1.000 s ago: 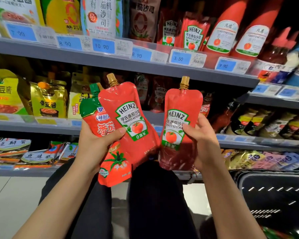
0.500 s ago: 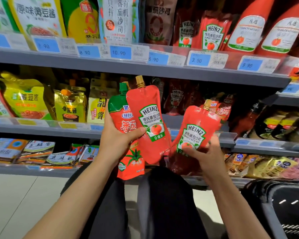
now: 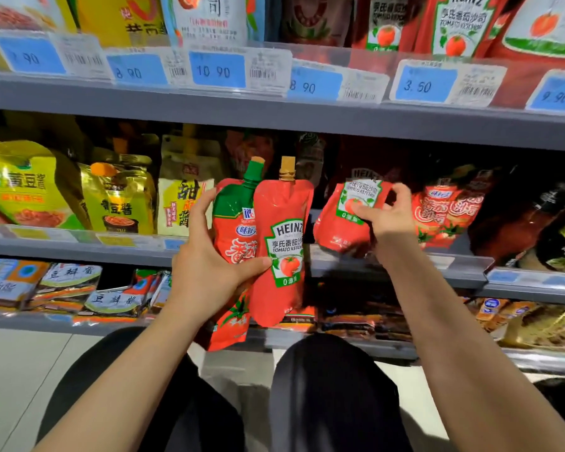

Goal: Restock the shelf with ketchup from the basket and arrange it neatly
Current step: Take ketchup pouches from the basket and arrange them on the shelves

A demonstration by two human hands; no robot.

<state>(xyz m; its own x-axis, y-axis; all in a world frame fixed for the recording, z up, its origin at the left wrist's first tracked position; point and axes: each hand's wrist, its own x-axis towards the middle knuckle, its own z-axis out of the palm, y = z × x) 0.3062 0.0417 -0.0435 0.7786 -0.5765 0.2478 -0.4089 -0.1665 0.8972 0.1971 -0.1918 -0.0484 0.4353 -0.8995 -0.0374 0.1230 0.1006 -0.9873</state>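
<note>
The Heinz ketchup pouch (image 3: 343, 220) is being held in the right hand (image 3: 385, 216), fingers clamped on its upper label area, thumb on the front and the other fingers curled over the top edge. The pouch is hanging below and to the left of those fingers, its long axis tilting with the spout end toward the back of the middle shelf (image 3: 405, 265) and the bottom coming out over the shelf lip. Its cap is hidden, so I cannot tell exactly where the spout is pointing.

The left hand (image 3: 209, 272) is gripping two more pouches together, thumb pressing across the front: a second Heinz pouch (image 3: 284, 249) standing upright with its gold cap on top, and a green-topped tomato sauce pouch (image 3: 232, 230) just behind it, the two touching.

The right hand is clearly the nearer one to the shelf gap, which is lying just beyond its fingertips (image 3: 402, 190), beside the red pouches (image 3: 444, 213) already standing to the right. Judging from this, the coming move is calling for swinging the pouch's bottom down and inward so it is standing upright, label facing out.
</note>
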